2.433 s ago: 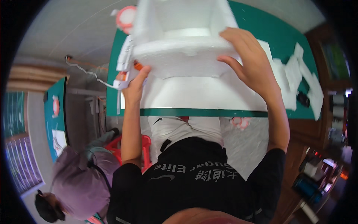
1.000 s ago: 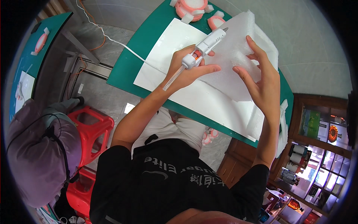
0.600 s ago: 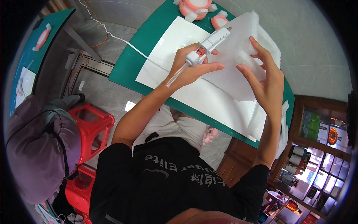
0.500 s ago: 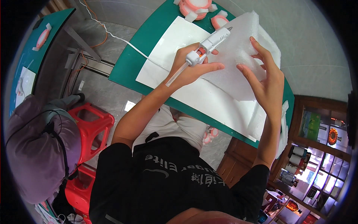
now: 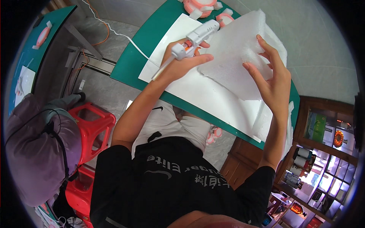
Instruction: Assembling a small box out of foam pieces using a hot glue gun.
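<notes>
My left hand (image 5: pixel 175 65) is closed around a white hot glue gun (image 5: pixel 201 33), whose nozzle points up and to the right. A clear glue stick (image 5: pixel 162 70) sticks out of its back end over my wrist. To the right, a thick white foam sheet (image 5: pixel 228 60) stands tilted above the table. My right hand (image 5: pixel 275 78) grips that foam at its right part, thumb and fingers curved about a raised edge. The glue gun's tip is close to the foam's upper left side; whether they touch I cannot tell. Under both lies a white board (image 5: pixel 167 45).
The green table (image 5: pixel 131 62) carries pink rings with white foam blocks (image 5: pixel 199 7) at its far edge. A white cord (image 5: pixel 135 45) runs off leftward. Red stools (image 5: pixel 89 148) and a seated person (image 5: pixel 45 144) are at left, beside another table (image 5: pixel 42 57). A wooden cabinet (image 5: pixel 300 114) stands right.
My left hand has moved left with the glue gun, drawing back from the foam. My right hand and the foam sheet have barely shifted.
</notes>
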Demonstrator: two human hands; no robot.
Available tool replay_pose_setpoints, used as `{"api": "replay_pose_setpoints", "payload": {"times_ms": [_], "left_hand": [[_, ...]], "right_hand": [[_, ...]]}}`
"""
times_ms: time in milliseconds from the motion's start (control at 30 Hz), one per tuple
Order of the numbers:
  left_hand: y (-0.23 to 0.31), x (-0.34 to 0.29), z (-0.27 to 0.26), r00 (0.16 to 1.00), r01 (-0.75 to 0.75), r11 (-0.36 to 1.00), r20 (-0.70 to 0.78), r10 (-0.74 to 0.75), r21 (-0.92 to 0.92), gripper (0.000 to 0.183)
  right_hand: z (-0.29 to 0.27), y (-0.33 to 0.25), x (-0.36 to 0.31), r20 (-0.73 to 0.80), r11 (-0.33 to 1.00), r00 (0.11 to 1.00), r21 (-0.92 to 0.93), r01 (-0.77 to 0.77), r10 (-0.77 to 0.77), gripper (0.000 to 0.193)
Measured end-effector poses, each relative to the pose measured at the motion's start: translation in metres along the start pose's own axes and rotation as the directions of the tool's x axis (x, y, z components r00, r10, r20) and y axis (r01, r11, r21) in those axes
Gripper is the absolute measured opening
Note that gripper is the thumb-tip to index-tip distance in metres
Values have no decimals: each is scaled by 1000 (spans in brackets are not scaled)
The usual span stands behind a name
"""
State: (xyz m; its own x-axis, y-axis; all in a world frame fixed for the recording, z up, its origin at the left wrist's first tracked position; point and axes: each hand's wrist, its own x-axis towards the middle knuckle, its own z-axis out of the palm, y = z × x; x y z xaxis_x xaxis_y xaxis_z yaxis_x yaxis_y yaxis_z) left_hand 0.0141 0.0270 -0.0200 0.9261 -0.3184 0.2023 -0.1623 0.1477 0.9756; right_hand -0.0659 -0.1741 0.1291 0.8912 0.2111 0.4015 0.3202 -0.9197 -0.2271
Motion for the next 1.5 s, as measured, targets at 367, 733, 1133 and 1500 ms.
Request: {"api": "replay_pose_setpoints", "payload": {"times_ms": [367,733,1133,1500], "left_hand": [[-7,1,-11,999,19,999,-46,-18,30,35],[-5,1,-10,992,120,992,-26,-122,-39,30],[-22,8,-17,999,20,996,-26,-23,-86,31],[-27,14,-23,995,-95,991,-34,93,-91,37]], "right_hand": [[3,0,-1,7,1000,1000,-11,10,-9,61],[0,12,-4,-47,987,989,69,146,-143,59],[5,17,-11,-2,997,1000,78,26,-26,56],[18,21,-10,-77,986,987,81,148,-142,38]]}}
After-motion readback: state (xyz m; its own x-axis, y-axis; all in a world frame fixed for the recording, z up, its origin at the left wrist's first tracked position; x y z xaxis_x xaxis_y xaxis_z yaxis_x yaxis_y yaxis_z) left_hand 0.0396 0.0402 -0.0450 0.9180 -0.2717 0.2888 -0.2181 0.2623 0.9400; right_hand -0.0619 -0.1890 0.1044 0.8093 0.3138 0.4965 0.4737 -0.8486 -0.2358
